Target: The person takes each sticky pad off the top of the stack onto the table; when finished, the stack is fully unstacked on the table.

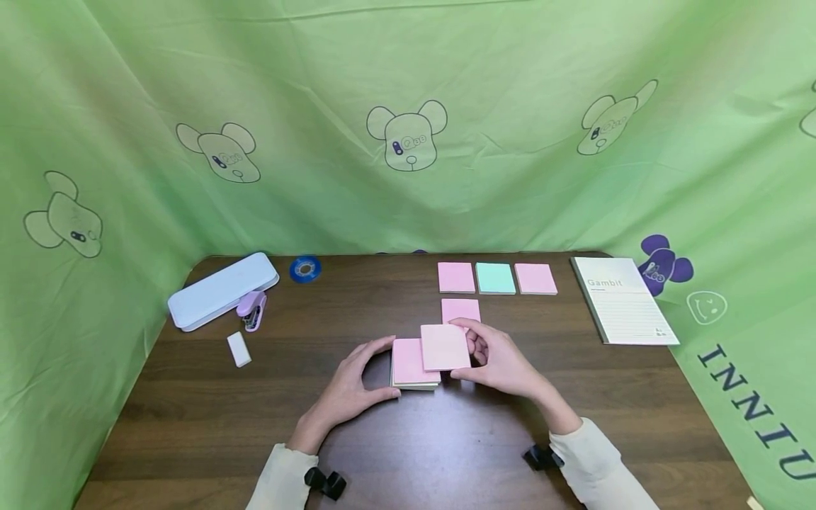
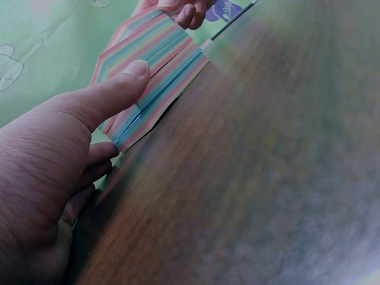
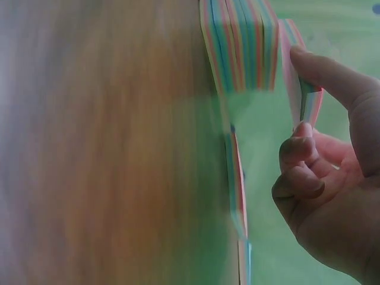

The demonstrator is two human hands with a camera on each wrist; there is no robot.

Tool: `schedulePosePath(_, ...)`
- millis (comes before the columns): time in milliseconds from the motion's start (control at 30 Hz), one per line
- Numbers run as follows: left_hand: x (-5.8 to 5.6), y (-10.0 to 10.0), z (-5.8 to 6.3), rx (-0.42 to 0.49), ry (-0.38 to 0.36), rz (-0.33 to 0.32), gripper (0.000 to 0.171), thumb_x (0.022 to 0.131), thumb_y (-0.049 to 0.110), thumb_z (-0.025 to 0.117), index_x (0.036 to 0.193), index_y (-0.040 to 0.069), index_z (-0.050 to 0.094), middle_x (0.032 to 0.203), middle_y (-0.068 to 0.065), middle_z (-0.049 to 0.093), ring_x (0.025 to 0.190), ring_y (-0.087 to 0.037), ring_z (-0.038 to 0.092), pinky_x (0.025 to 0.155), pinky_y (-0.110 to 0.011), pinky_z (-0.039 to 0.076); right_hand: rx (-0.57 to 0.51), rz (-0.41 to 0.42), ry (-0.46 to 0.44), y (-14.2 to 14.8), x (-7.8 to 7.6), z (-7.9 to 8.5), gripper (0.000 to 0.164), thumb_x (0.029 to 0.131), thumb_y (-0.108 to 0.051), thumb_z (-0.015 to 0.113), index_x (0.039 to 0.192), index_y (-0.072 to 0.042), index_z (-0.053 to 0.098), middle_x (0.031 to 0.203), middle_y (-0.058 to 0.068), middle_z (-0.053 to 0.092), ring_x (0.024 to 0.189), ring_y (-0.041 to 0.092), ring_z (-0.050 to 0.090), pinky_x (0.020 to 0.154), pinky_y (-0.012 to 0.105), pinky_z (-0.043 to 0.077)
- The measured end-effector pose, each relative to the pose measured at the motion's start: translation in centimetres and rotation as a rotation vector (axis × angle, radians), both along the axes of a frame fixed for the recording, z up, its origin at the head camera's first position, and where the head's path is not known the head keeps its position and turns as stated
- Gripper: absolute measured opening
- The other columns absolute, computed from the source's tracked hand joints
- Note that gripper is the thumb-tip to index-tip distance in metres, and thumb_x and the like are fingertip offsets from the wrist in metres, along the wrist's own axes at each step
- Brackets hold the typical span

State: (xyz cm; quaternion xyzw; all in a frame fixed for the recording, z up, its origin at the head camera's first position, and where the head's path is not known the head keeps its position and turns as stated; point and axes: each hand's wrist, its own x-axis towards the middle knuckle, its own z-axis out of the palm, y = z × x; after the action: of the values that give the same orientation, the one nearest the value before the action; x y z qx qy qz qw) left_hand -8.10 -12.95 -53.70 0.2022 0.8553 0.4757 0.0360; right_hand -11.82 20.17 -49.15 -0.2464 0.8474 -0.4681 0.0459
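Currently my right hand (image 1: 506, 361) pinches a pink pad (image 1: 445, 347) between thumb and fingers, lifted just above the right side of a stack of sticky notes (image 1: 408, 361). My left hand (image 1: 347, 386) holds that stack from its left, thumb at the near corner and fingers at the far one. The stack sits on the brown table (image 1: 210, 425) in front of me, its edges striped in several colours. Beyond it lies a single note block (image 1: 460, 309), partly hidden, then a row of three: pink, green (image 1: 495, 278), pink. A notebook (image 1: 625, 301) lies off to the right.
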Motion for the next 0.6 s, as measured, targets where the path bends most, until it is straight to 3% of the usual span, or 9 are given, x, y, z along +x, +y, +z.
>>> schedulePosePath(267, 0.0, -0.1, 0.0, 0.003, 0.004, 0.003, 0.091, 0.088, 0.034, 0.098, 0.166, 0.032, 0.051, 0.159, 0.012, 0.060, 0.153, -0.023, 0.050, 0.124, -0.060, 0.041, 0.031, -0.063, 0.001, 3.9, -1.9, -0.3, 0.080, 0.077, -0.007, 0.102, 0.147, -0.005, 0.064, 0.088, 0.001, 0.057, 0.069, 0.008, 0.049, 0.060, 0.021, 0.043)
schedulePosePath(600, 0.0, 0.0, 0.0, -0.002, -0.015, -0.001, 0.091, 0.088, 0.036, 0.097, 0.167, 0.025, 0.052, 0.159, 0.013, 0.060, 0.154, -0.022, 0.050, 0.125, -0.060, 0.040, 0.077, -0.163, -0.040, 8.5, -3.2, -0.3, 0.078, 0.083, -0.013, 0.100, 0.150, -0.003, 0.061, 0.087, 0.006, 0.057, 0.071, 0.010, 0.049, 0.061, 0.021, 0.042)
